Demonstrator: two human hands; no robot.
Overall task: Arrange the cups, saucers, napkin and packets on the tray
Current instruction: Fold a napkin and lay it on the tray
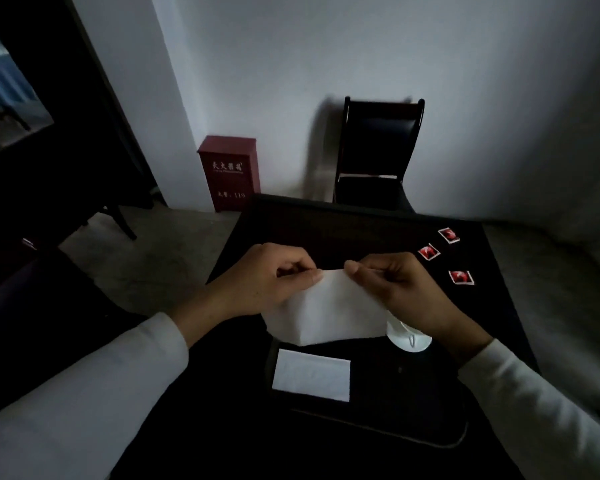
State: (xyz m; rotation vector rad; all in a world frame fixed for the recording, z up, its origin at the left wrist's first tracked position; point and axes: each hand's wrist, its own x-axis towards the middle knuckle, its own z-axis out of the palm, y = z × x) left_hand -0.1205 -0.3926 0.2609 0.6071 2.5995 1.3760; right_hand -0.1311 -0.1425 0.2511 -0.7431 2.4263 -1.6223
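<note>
Dark table, napkin over tray; left hand, right hand pinching its top

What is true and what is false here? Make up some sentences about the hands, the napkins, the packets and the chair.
1. The left hand and right hand both pinch a white napkin. True.
2. The three red packets lie on the tray. False: they lie on the table, off the tray to the right.
3. A second napkin lies flat on the tray. True.
4. The chair behind the table is bright red. False: it is dark.
</note>
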